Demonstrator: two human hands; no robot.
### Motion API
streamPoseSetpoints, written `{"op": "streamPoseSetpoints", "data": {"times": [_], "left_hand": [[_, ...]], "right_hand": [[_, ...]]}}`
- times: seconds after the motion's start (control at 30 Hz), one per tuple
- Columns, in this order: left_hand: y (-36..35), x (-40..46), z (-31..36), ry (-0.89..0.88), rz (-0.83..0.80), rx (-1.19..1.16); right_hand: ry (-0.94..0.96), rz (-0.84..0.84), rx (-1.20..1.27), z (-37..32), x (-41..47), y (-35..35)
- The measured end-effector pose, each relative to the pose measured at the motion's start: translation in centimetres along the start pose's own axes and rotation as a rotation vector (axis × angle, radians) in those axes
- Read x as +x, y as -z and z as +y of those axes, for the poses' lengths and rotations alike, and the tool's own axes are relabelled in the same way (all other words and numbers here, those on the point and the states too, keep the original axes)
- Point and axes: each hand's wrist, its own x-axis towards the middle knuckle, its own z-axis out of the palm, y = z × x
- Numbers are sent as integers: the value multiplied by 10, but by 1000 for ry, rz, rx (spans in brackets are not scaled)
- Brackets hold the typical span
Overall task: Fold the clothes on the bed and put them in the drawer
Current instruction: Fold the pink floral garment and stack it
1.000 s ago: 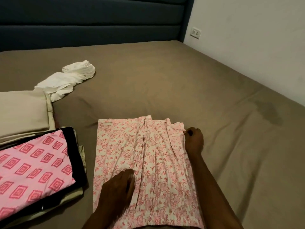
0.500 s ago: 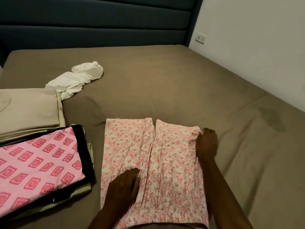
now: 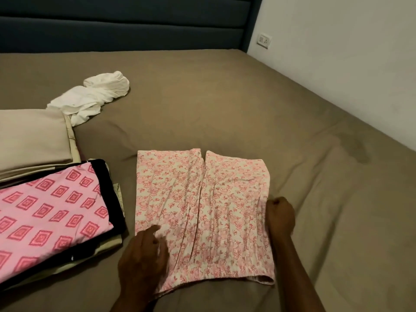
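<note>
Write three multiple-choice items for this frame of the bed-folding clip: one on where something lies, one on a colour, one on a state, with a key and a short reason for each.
1. Where does the crumpled white garment lie relative to the floral garment?
A. Farther up the bed, to the left
B. On top of it
C. Against the wall on the right

2. What colour is the bed sheet?
A. White
B. Brownish tan
C. Bright red

3. What state is the floral garment in?
A. Bunched in a ball
B. Hanging off the bed
C. Spread flat, partly folded

Key: 1 A, it sits near the beige folded cloth, toward the headboard. 2 B, the sheet shows that tone all around the clothes. 3 C, it lies flat with the left hand at its near left edge and the right hand at its right edge.
</note>
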Motion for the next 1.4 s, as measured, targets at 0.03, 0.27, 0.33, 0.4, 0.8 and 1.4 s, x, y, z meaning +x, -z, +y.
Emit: {"op": "streamPoseSetpoints", "data": {"times": [0.03,0.27,0.33,0.4,0.8,1.4], "left_hand": [[6,-4,-2,90,8,18],[10,-19,-7,282,-168,115],[11,-19,-7,270,-191,168],[13,-20,-6,293,-189,181],[26,-39,-11,468,-250,-143],[45,-55,-3,445,-156,-47]], "right_hand": [[22,-21,-42,6,-16,1],[-75,47,33,20,-39,14],[-156,30,69,21,-44,24],[-160,-17,65,16,-56,31],[-141,-188,-228,9,-146,49],[-108,31,-320,35,-167,52]]}}
